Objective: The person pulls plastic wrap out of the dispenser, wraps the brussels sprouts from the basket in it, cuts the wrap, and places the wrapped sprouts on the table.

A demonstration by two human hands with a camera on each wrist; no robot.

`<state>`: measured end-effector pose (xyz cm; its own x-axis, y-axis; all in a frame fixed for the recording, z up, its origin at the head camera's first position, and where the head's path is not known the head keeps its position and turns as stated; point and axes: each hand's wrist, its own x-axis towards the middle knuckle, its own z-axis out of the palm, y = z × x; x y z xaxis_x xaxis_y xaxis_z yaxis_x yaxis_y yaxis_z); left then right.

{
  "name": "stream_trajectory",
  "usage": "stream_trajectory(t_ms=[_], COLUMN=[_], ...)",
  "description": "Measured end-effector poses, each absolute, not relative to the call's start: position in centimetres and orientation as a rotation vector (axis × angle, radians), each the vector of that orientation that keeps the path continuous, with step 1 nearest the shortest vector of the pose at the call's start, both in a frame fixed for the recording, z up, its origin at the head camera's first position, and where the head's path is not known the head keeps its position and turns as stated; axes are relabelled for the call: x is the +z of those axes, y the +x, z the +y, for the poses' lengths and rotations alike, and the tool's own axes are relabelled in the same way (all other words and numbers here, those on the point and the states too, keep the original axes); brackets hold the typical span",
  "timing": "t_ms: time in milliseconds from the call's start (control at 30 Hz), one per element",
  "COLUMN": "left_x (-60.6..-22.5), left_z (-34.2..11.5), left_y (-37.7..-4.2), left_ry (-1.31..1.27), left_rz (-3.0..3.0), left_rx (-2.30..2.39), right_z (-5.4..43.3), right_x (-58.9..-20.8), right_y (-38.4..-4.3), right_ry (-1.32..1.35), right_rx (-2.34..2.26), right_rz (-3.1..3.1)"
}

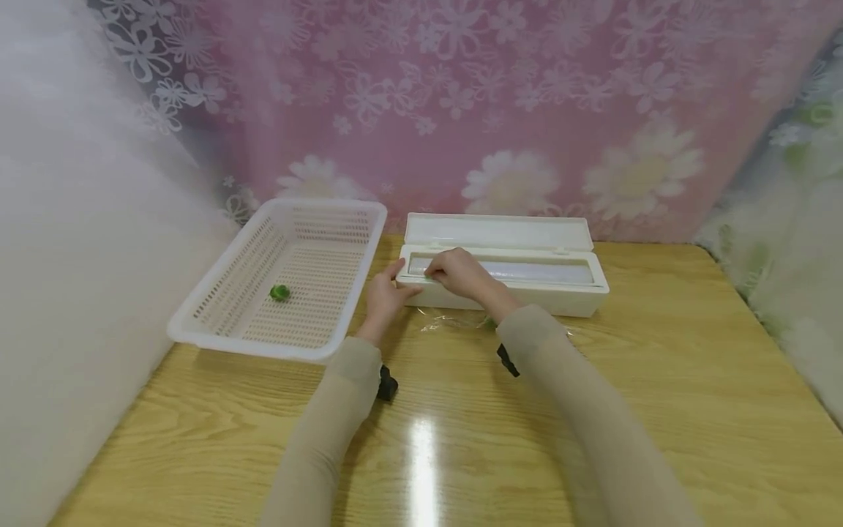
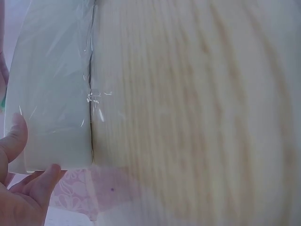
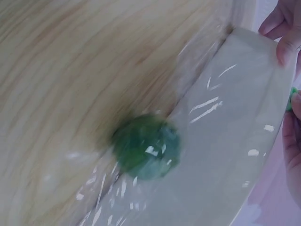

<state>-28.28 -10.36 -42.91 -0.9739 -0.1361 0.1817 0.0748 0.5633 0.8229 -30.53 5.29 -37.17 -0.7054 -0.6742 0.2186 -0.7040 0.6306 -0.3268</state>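
Note:
A white cling film box (image 1: 507,296) lies on the table with its lid (image 1: 498,233) raised and a film roll (image 1: 536,272) inside. My left hand (image 1: 387,296) grips the box's left end, thumb on the front face. Near that end, my right hand (image 1: 461,272) pinches a small green slide cutter (image 3: 292,96) at the box's front edge. Clear film (image 3: 207,110) hangs down the front onto the table. Under the film, against the box's foot, sits a round green vegetable (image 3: 148,146), mostly hidden behind my right wrist in the head view.
A white plastic basket (image 1: 263,350) stands to the left of the box, with a small green vegetable (image 1: 279,293) in it. Behind the wooden table (image 1: 461,432) hangs a pink flowered curtain (image 1: 421,95). White cloth (image 1: 99,183) hangs along the left side.

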Motion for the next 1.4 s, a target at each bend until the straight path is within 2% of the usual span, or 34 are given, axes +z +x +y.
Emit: stream_trajectory(t_ms=[767, 1400], left_x=[-43.0, -43.1], left_z=[-10.0, -10.5], left_y=[-28.7, -28.7], left_ry=[0.079, 0.074], left_rz=[-2.604, -2.593], left_rx=[-1.376, -1.403], right_z=[8.4, 13.4], right_x=[-37.1, -36.9], right_y=[-30.1, -29.9], right_ry=[1.168, 1.155], right_rx=[0.573, 0.529], right_rz=[-2.782, -2.786])
